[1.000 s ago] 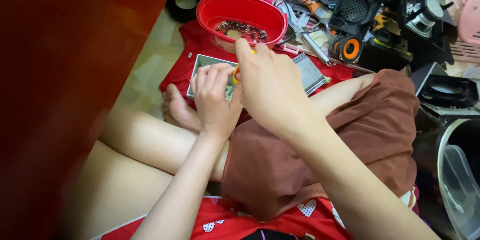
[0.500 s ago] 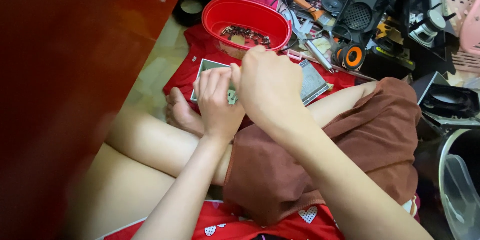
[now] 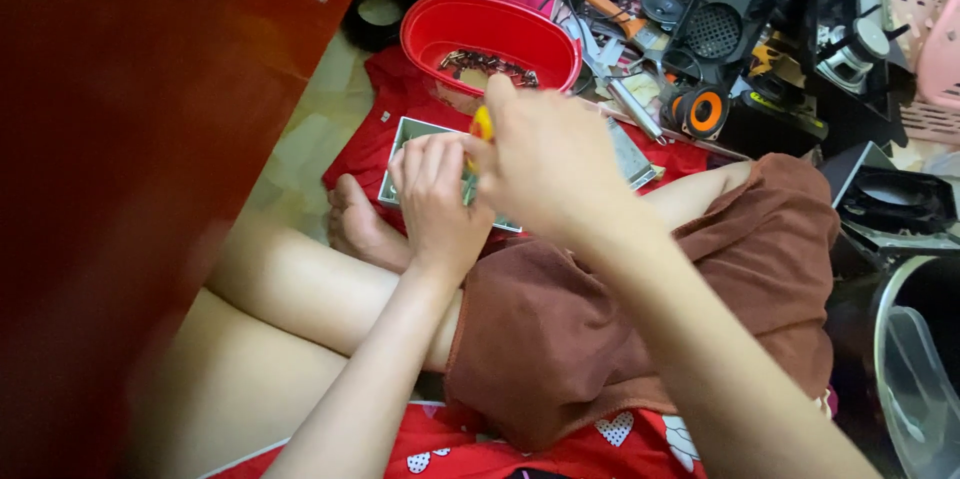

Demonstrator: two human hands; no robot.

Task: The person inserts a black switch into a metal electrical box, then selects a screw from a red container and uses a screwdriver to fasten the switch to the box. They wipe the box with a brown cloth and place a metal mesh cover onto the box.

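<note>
Circuit board (image 3: 420,139): flat, green, in a pale metal frame, lying on the red cloth (image 3: 370,154) just in front of the person's foot (image 3: 360,224), on the near side of the red basin (image 3: 490,34).

Left hand (image 3: 435,194): rests flat on the board, fingers pressed down and together, pinning it; it closes on nothing.

Right hand (image 3: 545,154): above the board's middle, closed around a tool with a yellow and red handle (image 3: 482,125); the tip is hidden behind the left hand's fingers, so contact with the board cannot be told.

Step in hand, as a judgement: working a fastener or part on the board with the tool while the other hand steadies it. The next move seems to call for firm downward pressure from the left hand and a straight, upright tool.

Position against the grip: the board lies under both hands, its left corner showing beyond the left hand.

Beyond the basin: small dark parts inside it; loose speakers (image 3: 700,109) and cables to its right.
</note>
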